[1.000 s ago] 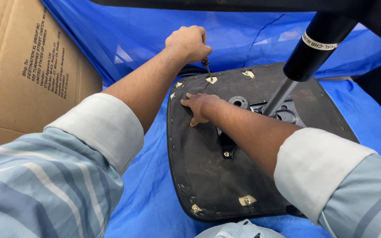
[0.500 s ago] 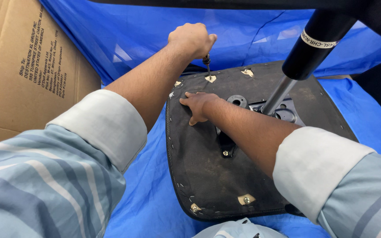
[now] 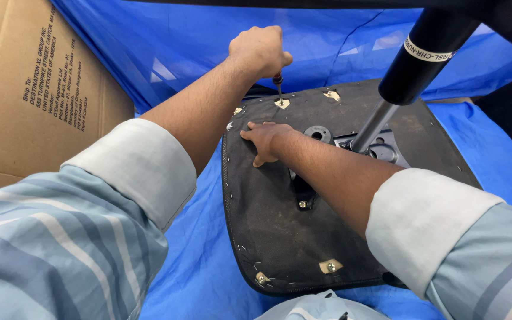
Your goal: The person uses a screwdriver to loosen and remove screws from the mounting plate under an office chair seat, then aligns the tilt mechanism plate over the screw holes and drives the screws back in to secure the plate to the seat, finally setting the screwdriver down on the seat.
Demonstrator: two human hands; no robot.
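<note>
Underside of an office-chair seat pan (image 3: 280, 237), laid face-down on a blue plastic sheet (image 3: 197, 266) so that its fabric-covered base and mounting holes face upward. The left hand (image 3: 260, 50) is closed in a fist around the handle of a screwdriver (image 3: 278, 89), fingers wrapped tight together; the shaft stands nearly upright with its tip set in a tan-ringed screw hole (image 3: 281, 104) near the far edge of the seat, a posture that lets the fist bear down along the tool's axis. The right hand (image 3: 268, 141) lies palm-down on the black fabric just beside that hole, fingers together and flat and gripping nothing; pressing there would keep the seat from sliding or turning on the slick sheet. A gas-lift cylinder (image 3: 413, 65) rises slantwise from the metal mechanism plate (image 3: 368, 148) at the seat's centre, to the right of both hands. Further tan-ringed holes (image 3: 330, 266) show at the near corners. A cardboard box (image 3: 31, 101) stands at the left, apart from the work. Striped sleeves with white cuffs (image 3: 143, 166) cover both forearms.
</note>
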